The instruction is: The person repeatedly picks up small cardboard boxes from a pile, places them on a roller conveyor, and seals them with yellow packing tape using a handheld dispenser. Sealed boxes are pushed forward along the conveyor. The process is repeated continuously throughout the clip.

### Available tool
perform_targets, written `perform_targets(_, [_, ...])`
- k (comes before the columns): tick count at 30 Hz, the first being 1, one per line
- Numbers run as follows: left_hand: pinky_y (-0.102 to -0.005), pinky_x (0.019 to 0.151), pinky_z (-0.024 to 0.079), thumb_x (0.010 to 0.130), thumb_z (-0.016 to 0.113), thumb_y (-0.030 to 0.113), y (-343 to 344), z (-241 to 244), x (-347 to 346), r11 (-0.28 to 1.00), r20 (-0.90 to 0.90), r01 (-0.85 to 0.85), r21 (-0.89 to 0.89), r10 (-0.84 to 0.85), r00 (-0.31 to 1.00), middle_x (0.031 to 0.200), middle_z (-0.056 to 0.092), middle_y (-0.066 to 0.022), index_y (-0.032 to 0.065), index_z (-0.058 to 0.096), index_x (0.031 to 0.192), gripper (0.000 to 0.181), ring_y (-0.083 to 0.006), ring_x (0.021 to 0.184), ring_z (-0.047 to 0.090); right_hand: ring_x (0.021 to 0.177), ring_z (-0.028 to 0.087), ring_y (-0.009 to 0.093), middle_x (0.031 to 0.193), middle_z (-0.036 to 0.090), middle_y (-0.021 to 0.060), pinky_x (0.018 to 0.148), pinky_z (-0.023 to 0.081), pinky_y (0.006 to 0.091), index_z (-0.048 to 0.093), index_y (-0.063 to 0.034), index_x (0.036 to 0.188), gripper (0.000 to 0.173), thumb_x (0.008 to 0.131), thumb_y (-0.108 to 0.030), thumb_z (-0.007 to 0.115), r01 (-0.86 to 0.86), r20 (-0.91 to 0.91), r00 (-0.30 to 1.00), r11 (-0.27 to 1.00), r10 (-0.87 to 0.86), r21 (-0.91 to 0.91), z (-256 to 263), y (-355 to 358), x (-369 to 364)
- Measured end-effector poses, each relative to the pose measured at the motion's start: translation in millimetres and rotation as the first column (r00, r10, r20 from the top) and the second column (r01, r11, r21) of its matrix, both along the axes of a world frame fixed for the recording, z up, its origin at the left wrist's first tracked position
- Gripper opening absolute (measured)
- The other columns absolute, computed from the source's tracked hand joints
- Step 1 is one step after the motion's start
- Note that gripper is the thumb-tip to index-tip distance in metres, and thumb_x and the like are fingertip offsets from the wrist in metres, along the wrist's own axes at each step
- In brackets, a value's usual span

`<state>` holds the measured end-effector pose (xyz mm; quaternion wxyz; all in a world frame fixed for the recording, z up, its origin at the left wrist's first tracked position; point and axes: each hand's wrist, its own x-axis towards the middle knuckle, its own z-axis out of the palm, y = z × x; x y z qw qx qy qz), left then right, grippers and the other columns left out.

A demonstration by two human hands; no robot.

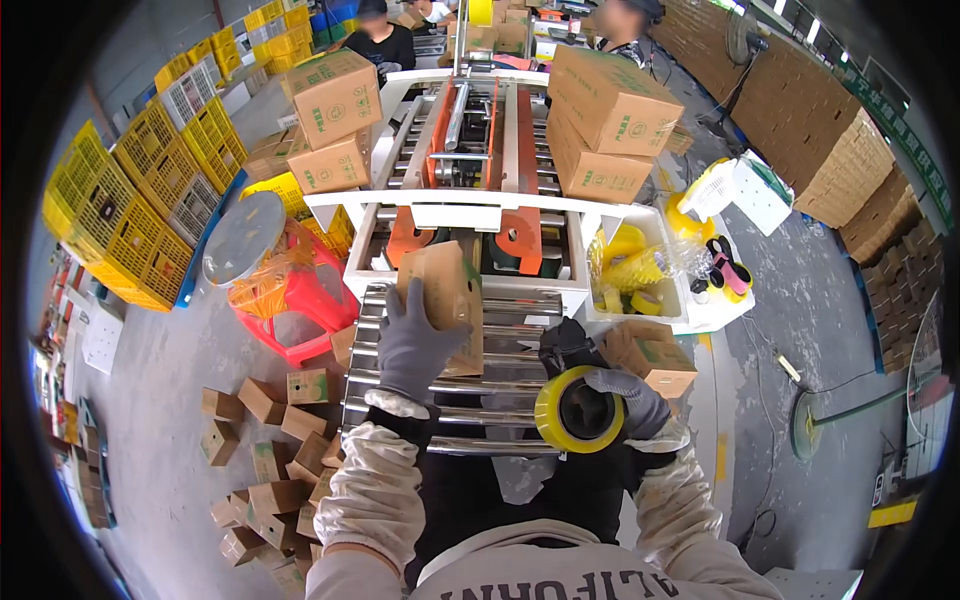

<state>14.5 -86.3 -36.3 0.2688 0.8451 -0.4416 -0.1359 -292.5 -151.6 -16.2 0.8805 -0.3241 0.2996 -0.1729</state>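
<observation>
My left hand [416,345], in a grey glove, lies with spread fingers on the near left part of a cardboard box [442,289]. That box rests on the steel roller conveyor [517,330], close to the opening of a carton sealing machine [469,202]. In my gloved right hand [634,397] is a tape dispenser with a large roll of yellow tape [551,427], held above the right end of the rollers. The dispenser's black head [568,341] points away from me. My right palm is partly hidden behind the roll.
Stacked cartons [334,105] flank the machine, also on the right [615,105]. A red stool [300,322] stands left, above many small boxes [277,495] on the floor. A foam bin of tape rolls [637,277] and small boxes [652,360] are at right. Co-workers are beyond.
</observation>
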Motion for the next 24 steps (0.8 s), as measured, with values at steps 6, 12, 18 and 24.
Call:
perform_targets(6, [-0.0363,0.106,0.044,0.084,0.074,0.02,211.0,-100.0,127.7,0.899,-0.298,-0.119,-0.423,-0.014,0.954,0.151,0.037,-0.0257,-0.0003,0.034,0.152,0.082,-0.0342,0.134,0.046,0.105,0.069,0.032,0.116,0.069,0.016,0.095,0.056,0.0466,0.059,-0.004,0.127,0.047,0.092,-0.033,0.07,0.109,0.232,0.953,0.932,-0.197,0.346,-42.9,50.5,24.0])
perform_targets(12, [-0.0455,0.112,0.035,0.08,0.074,0.036,357.0,-38.5,115.6,0.633,0.039,-0.774,0.014,0.773,0.633,0.158,0.023,-0.028,0.0048,0.029,0.155,0.093,-0.0405,0.143,0.033,0.106,0.069,0.033,0.119,0.068,0.0158,0.093,0.057,0.0489,0.059,-0.0055,0.128,0.046,0.094,-0.036,0.066,0.079,0.234,0.956,0.922,-0.178,0.38,-58.3,64.4,36.2])
perform_targets(18, [-0.0548,0.117,0.027,0.074,0.083,0.044,256.2,-4.0,119.5,0.791,0.252,-0.574,-0.213,0.612,0.75,0.158,0.019,-0.0324,0.0064,0.02,0.157,0.11,-0.0505,0.145,0.022,0.104,0.07,0.026,0.115,0.069,0.0135,0.094,0.059,0.0417,0.061,-0.0059,0.124,0.037,0.095,-0.029,0.066,0.075,0.221,0.964,0.945,-0.152,0.319,-27.2,64.0,60.3])
perform_targets(24, [-0.0579,0.115,0.028,0.061,0.089,0.052,-31.1,107.0,133.9,0.724,0.465,-0.079,-0.685,0.519,0.717,0.156,0.021,-0.0331,0.008,0.021,0.156,0.125,-0.0519,0.143,0.025,0.112,0.066,0.035,0.123,0.066,0.0213,0.102,0.052,0.0497,0.057,0.001,0.129,0.053,0.09,-0.033,0.067,0.184,0.136,0.966,0.956,-0.219,0.228,7.6,54.2,55.1])
